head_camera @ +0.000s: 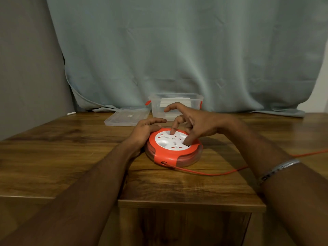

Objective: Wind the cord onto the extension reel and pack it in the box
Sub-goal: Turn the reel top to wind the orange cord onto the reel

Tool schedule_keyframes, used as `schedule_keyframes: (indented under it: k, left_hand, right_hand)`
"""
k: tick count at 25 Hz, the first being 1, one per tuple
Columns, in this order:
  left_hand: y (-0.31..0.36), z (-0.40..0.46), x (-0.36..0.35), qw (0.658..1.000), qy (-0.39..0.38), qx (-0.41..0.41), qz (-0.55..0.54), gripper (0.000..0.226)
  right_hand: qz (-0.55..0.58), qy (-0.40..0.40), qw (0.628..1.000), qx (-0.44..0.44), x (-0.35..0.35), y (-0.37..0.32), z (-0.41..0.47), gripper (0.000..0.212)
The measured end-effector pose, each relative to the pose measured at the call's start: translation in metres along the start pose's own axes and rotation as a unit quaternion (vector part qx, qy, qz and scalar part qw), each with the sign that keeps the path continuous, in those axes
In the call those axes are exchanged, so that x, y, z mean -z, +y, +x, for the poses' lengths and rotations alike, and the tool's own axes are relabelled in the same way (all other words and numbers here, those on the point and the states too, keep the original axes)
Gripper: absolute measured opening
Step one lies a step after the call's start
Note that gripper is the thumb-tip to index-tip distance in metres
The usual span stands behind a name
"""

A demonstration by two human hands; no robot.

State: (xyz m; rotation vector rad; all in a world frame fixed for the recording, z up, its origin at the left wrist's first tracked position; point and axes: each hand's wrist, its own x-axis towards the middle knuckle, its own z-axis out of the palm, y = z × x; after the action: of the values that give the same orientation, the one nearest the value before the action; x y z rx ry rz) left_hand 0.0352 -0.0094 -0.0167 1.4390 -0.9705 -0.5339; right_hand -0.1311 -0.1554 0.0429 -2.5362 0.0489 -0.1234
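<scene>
A wooden table (71, 139) is being used as the work surface, with a grey-blue curtain (177, 50) hanging behind it and a plain wall at the left. The reel (173, 148) is being kept flat near the table's middle, just in front of the clear box (177, 105), whose lid (126, 118) is lying beside it at the left.

The winding step is judged to be in hand. The reel's orange rim is being steadied by the left hand (143, 130), its fingers curled loosely against the far-left edge. The white socket face is being pressed by the right hand (193, 125), fingers spread, with one fingertip and the thumb set in recesses of the disc (seemingly to turn it). Nothing is being gripped outright by either hand.

A long run of cord (213, 173) is being left unwound, trailing from the reel's front slot across the table and off the right edge. More turning of the disc is called for next, with the housing held firm, before the box is reached for.
</scene>
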Motion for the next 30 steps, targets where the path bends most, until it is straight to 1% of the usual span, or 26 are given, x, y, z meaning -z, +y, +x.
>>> schedule_keyframes:
  k: [2, 5, 7, 9, 10, 11, 12, 18, 21, 23, 25, 27, 28, 30]
  left_hand:
    - [0.000, 0.000, 0.000, 1.000, 0.006, -0.003, -0.007, 0.029]
    - [-0.002, 0.001, -0.001, 1.000, 0.023, -0.014, -0.008, 0.029]
    - [-0.003, 0.002, -0.003, 0.999, 0.031, -0.021, -0.006, 0.029]
    - [-0.005, 0.004, -0.005, 0.999, 0.036, -0.029, 0.005, 0.029]
    - [-0.006, 0.005, -0.007, 0.999, 0.039, -0.033, 0.010, 0.029]
    - [-0.007, 0.006, -0.008, 0.998, 0.042, -0.033, 0.014, 0.029]
    - [-0.008, 0.008, -0.009, 0.998, 0.046, -0.033, 0.017, 0.029]
    - [-0.007, 0.007, -0.008, 0.998, 0.041, -0.026, 0.037, 0.029]
    - [-0.005, 0.005, -0.008, 0.998, 0.037, -0.033, 0.035, 0.030]
    - [-0.005, 0.005, -0.008, 0.998, 0.037, -0.036, 0.038, 0.030]
    - [-0.005, 0.005, -0.007, 0.998, 0.035, -0.035, 0.042, 0.029]
    - [-0.006, 0.005, -0.006, 0.998, 0.036, -0.034, 0.050, 0.028]
    - [-0.006, 0.006, -0.005, 0.997, 0.036, -0.033, 0.060, 0.028]
    - [-0.006, 0.006, -0.005, 0.996, 0.036, -0.031, 0.073, 0.028]
  right_hand:
    - [-0.009, 0.016, 1.000, -0.009, -0.003, -0.003, 0.000, 0.098]
    - [-0.053, 0.039, 0.998, -0.015, -0.006, -0.007, 0.000, 0.079]
    - [-0.085, 0.045, 0.995, -0.018, -0.006, -0.010, 0.001, 0.060]
    - [-0.115, 0.042, 0.992, -0.021, -0.006, -0.012, 0.001, 0.035]
    - [-0.122, 0.042, 0.991, -0.024, -0.008, -0.012, 0.002, 0.025]
    - [-0.124, 0.046, 0.991, -0.029, -0.009, -0.013, 0.002, 0.023]
    - [-0.127, 0.053, 0.990, -0.033, -0.011, -0.013, 0.002, 0.026]
    - [-0.149, 0.075, 0.986, -0.030, -0.021, -0.019, 0.008, 0.056]
    - [-0.152, 0.078, 0.984, -0.044, -0.023, -0.020, 0.013, 0.051]
    - [-0.136, 0.076, 0.987, -0.031, -0.023, -0.020, 0.011, 0.048]
    - [-0.110, 0.081, 0.991, -0.002, -0.018, -0.019, 0.008, 0.033]
    - [-0.090, 0.079, 0.993, 0.016, -0.011, -0.020, 0.003, 0.010]
    - [-0.084, 0.069, 0.994, 0.020, -0.007, -0.019, 0.001, 0.009]
    - [-0.068, 0.044, 0.997, 0.014, -0.001, -0.016, -0.002, 0.032]
